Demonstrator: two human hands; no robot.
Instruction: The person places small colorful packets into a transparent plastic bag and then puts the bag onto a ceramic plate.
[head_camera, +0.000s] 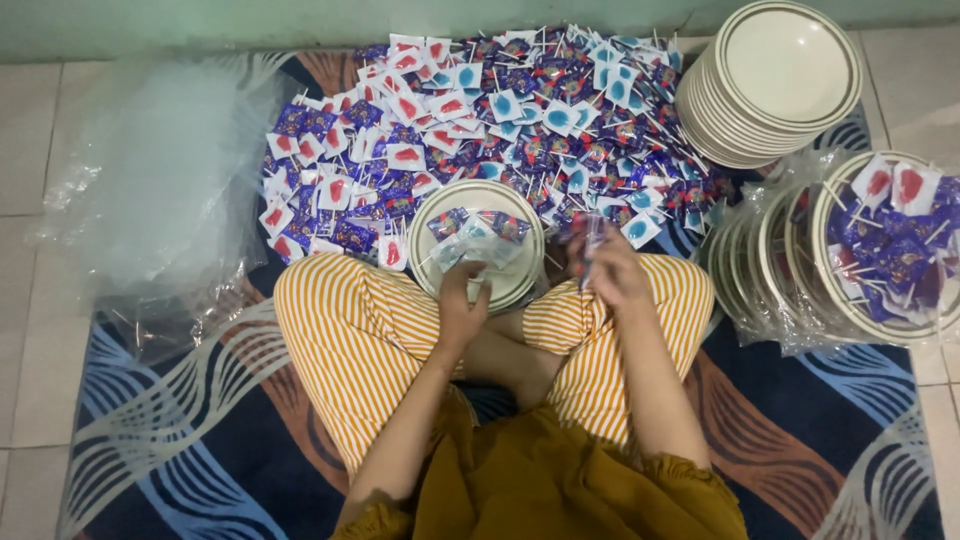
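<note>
Head view: I see my left hand (462, 305) curled against the near rim of the cream plate (478, 245) on my lap, gripping its clear wrap (478, 250). My right hand (612, 272) is closed around wrapped lollipops (590, 240), just right of that plate, before the lollipop pile (500, 110).

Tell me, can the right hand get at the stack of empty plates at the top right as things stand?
Probably yes: the right hand holds a wrapped lollipop, but only loose lollipops lie between it and the plate stack.
</note>
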